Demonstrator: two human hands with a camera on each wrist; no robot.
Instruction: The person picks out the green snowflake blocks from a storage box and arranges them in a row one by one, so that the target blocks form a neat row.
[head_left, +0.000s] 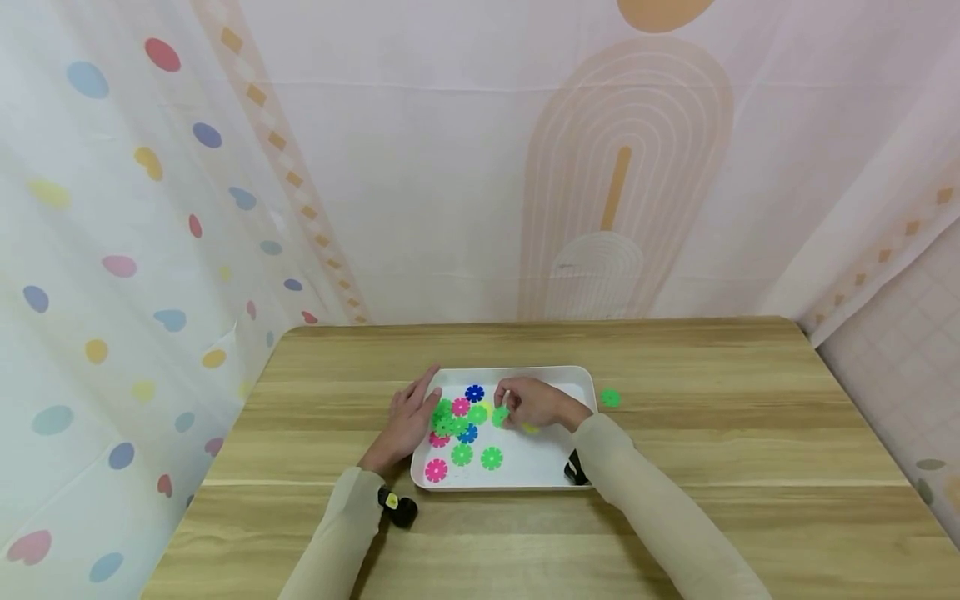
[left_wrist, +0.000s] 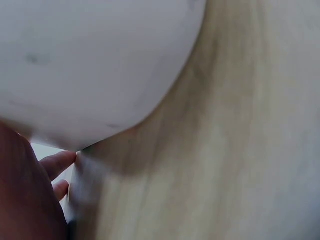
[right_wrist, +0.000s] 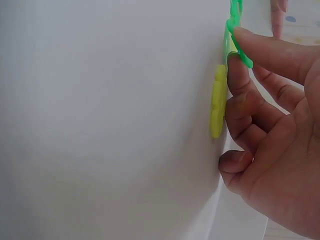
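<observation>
Left hand flat, fingers relaxed, on left rim of white tray, holding nothing; right hand pinching green disc on edge among tray's loose discs, yellow disc just beside knuckles, right hand nearer.

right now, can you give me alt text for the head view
A right hand pinches a green disc over a white tray of pink, blue and green discs on a wooden table. The left hand rests at the tray's left edge.
</observation>
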